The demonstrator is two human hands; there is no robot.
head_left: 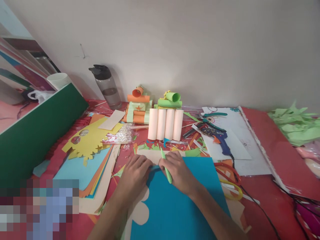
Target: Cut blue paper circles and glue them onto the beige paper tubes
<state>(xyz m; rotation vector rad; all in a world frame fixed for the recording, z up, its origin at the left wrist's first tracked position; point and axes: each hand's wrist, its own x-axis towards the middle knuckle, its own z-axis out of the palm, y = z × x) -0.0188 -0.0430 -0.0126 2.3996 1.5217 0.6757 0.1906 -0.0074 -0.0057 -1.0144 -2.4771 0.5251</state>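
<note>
A large blue paper sheet (180,206) lies in front of me, with a cream sheet (155,154) at its far edge. My left hand (136,171) is at the far left corner of the blue sheet, fingers curled together on its edge; its fingertips are partly hidden. In my right hand (176,170) is a slim light green pen (169,173), slanting across the fingers, which also rest on the sheet's far edge. A cream scalloped cutout (140,213) lies along the left edge of the blue sheet, below my left wrist.
Beyond my hands stand pale paper rolls (165,125), an orange paper model (138,108) and a green one (170,103). A water bottle (107,88) is by the wall. Yellow cutouts (92,136) lie left; pliers (215,121) and a blue-handled tool (222,141) lie right.
</note>
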